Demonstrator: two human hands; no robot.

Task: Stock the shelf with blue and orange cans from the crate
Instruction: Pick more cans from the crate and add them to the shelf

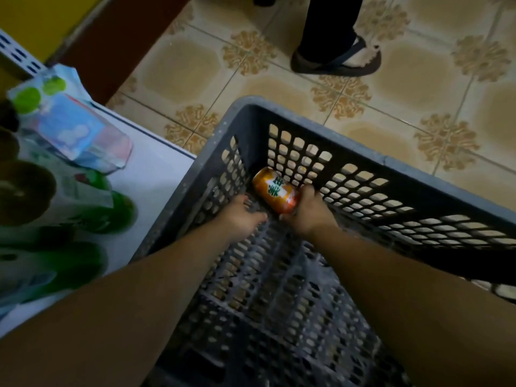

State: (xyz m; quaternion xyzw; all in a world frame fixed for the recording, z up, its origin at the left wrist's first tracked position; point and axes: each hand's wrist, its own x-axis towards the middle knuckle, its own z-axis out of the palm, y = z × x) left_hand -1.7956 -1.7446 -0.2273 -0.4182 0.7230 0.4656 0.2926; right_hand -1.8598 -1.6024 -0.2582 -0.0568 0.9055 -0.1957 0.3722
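A grey plastic crate [405, 166] with lattice walls is seen from above on a patterned tiled floor [181, 65]; its near end is cut off by the lower edge of the view. One orange can [275, 189] lies on its side on the crate bottom, in the far left corner, close against the walls. Its near end is covered by the right hand [308, 212], whose fingers and thumb are curled round it, so the rim there is hidden. The printing on the can is too blurred to be read.

The left hand [243, 219] is laid just beside the can with fingers stretched out, flat over the crate bottom and holding nothing; its fingertips are smeared against the dark grid, and whether they touch the can cannot be told.

To the left, touching the crate's side, a white shelf [156, 185] is partly shown, with blurred green and blue packets [69, 129] on it that cannot be identified. At the top, another person's foot in a dark sandal [337, 61] is seen, the leg cut off by the frame.
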